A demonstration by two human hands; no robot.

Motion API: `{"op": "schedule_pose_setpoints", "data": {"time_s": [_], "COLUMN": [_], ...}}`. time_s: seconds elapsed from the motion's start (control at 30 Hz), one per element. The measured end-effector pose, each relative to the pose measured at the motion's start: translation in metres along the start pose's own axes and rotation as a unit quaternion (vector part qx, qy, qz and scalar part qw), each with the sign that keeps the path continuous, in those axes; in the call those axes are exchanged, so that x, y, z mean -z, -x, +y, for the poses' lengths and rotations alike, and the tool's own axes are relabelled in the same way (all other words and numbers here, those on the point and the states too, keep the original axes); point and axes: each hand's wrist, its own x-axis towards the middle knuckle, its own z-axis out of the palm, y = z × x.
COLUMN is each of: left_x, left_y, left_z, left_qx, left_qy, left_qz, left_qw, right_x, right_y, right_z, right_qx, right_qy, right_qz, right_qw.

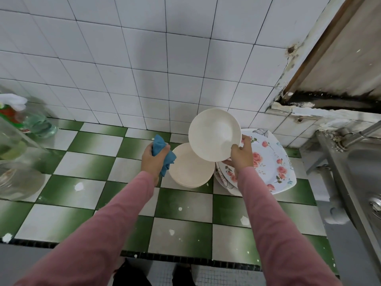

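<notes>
Presently, two hands are in view, both in pink sleeves (115, 221). The left hand (153, 159) is closed round one blue cloth (159, 143), bunched in the fist, with cloth showing above and below the fingers. It is held above the table (181, 205), just left of the stack of cream plates (189, 172).

The right hand (242, 156) grips one white plate (214, 134) at its lower right rim, with the thumb on the near face and the fingers behind. The plate is clear of the table and tilted, its hollow face towards the camera. It overlaps the far edge of the cream stack and the left edge of the floral plates (272, 162).

Count of crockery:
- One plate is in hand.
- One stack of round cream plates sits on the table. Several rims are visible, but the exact number cannot be told.
- At least two square floral plates are piled just right of that stack. The top one carries pink roses, and a leaf-patterned edge shows beneath it.

The table is surfaced in green and white checked tiles with white flecks on them. It meets a white tiled wall (144, 58) behind.

Other items: one steel sink (362, 168) stands at the right edge. One clear bottle (39, 122) and one glass jar (18, 182) stand at the left edge, well apart from the plates.
</notes>
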Motion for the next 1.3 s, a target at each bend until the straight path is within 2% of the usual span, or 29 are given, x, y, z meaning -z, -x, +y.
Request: {"op": "schedule_pose_setpoints", "data": {"time_s": [0.27,0.57,1.3], "left_x": [-0.003,-0.007,-0.014], "left_y": [0.001,0.003,0.005], "left_z": [0.0,-0.003,0.0], "left_qx": [-0.007,-0.018,-0.032], "left_qy": [-0.009,-0.011,-0.011], "left_qz": [-0.012,-0.005,-0.005], "left_qw": [1.0,1.0,0.999], "right_x": [0.0,0.0,-0.004], "right_y": [0.0,0.009,0.017], "right_z": [0.004,0.009,0.009], "right_qx": [0.005,0.035,0.129], "right_qy": [-0.005,0.027,0.002], "right_qz": [0.031,0.034,0.03], "right_qw": [0.999,0.998,0.991]}}
